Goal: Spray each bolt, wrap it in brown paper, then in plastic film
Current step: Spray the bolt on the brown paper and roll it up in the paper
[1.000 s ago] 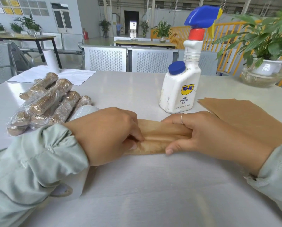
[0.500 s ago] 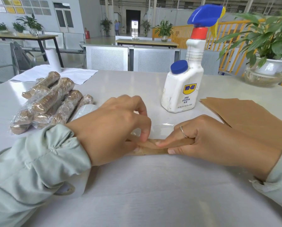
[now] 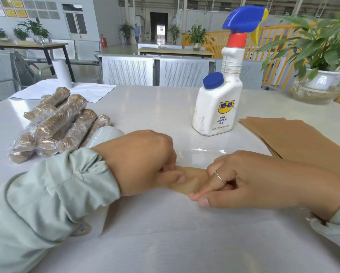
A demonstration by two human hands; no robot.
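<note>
A second ago we were pressing the paper-wrapped bolt (image 3: pixel 187 184) flat; now our left hand (image 3: pixel 143 164) and right hand (image 3: pixel 250 180) pinch it at each end, fingers curled on the brown paper, with the plastic film (image 3: pixel 196 154) newly spread on the tabletop (image 3: pixel 165 233) just behind it. So we judge the film stage begins. The spray bottle (image 3: pixel 217 107) stands capped; we cannot tell how full it is.

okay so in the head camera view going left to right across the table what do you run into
Pile of wrapped bolts → left hand → brown-paper bundle gripped by both hands → right hand → stack of brown paper sheets. The spray bottle stands farther back, above the gap between the hands.
</note>
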